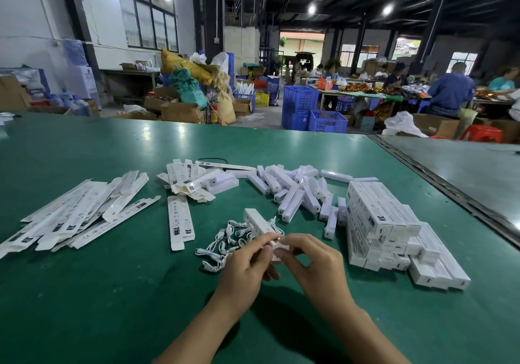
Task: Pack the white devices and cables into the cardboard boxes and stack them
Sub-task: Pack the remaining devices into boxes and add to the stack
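Green matting covers the table (112, 293). Both hands hold one long white carton (254, 218) over the cable tangle (222, 244). The left hand (244, 265) curls round its near end and the right hand (312, 262) pinches the end flap; its contents are hidden. Closed cartons (388, 223) sit stacked at the right, loose white devices (292, 192) lie behind, and flat cartons (76, 217) lie to the left.
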`<state>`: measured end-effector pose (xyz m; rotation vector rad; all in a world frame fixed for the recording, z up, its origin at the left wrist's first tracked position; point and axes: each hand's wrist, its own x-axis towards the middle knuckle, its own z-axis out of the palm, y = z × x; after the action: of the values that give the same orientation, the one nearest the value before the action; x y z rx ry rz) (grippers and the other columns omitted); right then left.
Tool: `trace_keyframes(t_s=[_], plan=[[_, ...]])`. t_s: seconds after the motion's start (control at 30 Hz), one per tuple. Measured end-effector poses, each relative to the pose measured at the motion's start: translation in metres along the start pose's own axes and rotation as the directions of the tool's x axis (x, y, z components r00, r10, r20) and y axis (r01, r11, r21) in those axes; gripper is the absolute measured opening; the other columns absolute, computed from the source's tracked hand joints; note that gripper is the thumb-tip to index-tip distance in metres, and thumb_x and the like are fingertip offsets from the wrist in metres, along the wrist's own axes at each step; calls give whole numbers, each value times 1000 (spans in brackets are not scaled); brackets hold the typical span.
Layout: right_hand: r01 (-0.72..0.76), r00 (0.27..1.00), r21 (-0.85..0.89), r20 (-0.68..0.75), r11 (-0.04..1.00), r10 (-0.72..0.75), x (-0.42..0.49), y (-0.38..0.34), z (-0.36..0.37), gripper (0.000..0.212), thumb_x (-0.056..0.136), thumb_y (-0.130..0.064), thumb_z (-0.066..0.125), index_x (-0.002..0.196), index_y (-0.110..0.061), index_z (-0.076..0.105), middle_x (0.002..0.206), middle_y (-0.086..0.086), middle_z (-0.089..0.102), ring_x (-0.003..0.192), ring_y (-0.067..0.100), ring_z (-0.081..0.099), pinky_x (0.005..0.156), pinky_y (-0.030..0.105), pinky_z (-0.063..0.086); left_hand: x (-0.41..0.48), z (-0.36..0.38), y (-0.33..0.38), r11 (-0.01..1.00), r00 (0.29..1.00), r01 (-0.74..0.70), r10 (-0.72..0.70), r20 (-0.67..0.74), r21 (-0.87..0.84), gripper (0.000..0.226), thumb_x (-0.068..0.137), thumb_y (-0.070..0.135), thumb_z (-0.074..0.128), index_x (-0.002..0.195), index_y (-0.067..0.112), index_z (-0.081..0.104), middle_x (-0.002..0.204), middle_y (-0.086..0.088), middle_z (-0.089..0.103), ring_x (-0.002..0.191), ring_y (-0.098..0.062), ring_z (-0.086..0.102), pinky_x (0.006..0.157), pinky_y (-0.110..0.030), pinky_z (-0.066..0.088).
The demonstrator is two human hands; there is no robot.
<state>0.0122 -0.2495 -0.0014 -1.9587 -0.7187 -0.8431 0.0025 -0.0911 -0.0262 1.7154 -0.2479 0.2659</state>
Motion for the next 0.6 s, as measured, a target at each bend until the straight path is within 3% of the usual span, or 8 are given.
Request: trace_keyframes(t_s=[0.27, 0.37, 0.5, 0.6], plan=[[27, 999, 20, 33, 999, -28, 2, -5, -4, 15, 77, 1, 79, 90, -7, 79, 99, -1, 73, 89, 1, 69, 83, 17, 54, 1, -2, -2, 999, 997, -20, 21, -75, 25, 27, 95, 51, 53, 119, 51, 65, 75, 7, 73, 70, -16, 72, 69, -28, 55], [36, 998, 14, 45, 999, -36, 2, -5, -4, 16, 78, 2, 78, 91, -7, 79, 100, -1, 73, 91, 1, 69, 85, 17, 53, 1, -2, 0, 999, 996, -10, 13, -85, 32, 30, 96, 38, 54, 124, 42, 65, 77, 9, 74, 69, -15, 71, 70, -27, 56], [16, 999, 37, 52, 999, -18, 4, -2, -5, 13, 76, 2, 80, 85, -7, 79, 94, -2, 73, 86, 2, 69, 81, 20, 55, 0, -3, 3, 997, 998, -17, 21, -53, 81, 33, 102, 25, 55, 118, 52, 64, 84, 10, 75, 73, -14, 72, 75, -35, 59], [-29, 998, 75, 64, 997, 24, 3, 0, -6, 13, 73, 0, 83, 82, -9, 79, 89, -5, 73, 82, 2, 69, 76, 25, 57, -3, -4, 7, 998, 1000, -26, 27, -8, 65, 24, 93, 51, 58, 117, 55, 64, 84, 10, 74, 76, -12, 71, 77, -31, 58]])
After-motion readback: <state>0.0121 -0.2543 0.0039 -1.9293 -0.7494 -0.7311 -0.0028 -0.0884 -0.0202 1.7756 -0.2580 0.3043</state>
